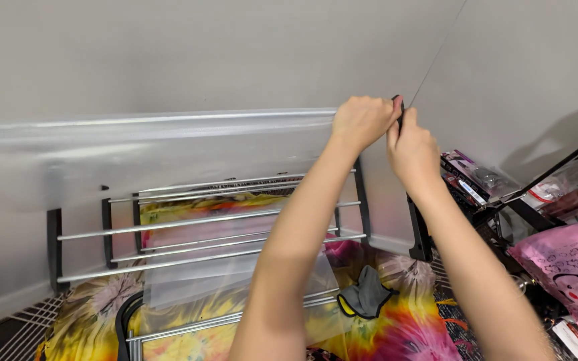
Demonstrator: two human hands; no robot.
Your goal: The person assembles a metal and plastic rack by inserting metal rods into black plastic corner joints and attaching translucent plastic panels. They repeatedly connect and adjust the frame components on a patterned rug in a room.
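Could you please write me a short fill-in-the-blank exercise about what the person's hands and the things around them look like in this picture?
1. The left hand and right hand meet at the top ____ corner of the clear plastic cover.
2. The rack under the cover has horizontal bars made of ____.
3. A grey cloth lies on the bright ____-patterned sheet.
4. The bag at the right edge is ____.

Missing words: right; metal; flower; pink
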